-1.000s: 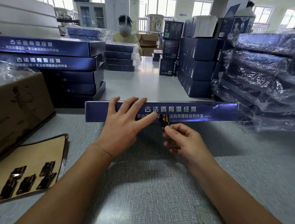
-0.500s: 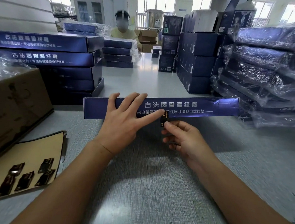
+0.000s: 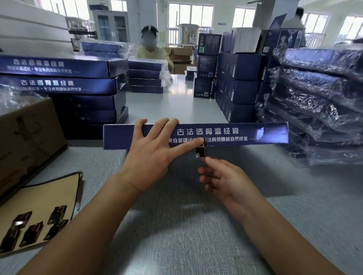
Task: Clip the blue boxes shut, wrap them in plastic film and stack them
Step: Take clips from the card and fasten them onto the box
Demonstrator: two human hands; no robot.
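Now | left hand (image 3: pixel 150 153) fingers straight on glossy blue box (image 3: pixel 259 132) | right hand (image 3: pixel 226 181) fingers loose, touching shiny clip (image 3: pixel 201 151)

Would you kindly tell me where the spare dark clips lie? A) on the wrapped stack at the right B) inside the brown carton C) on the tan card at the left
C: the spare clips lie clustered on the tan card, at the left.

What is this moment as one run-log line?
phase: clipping | left hand presses blue box | right hand touches clip at box's front edge | box unwrapped
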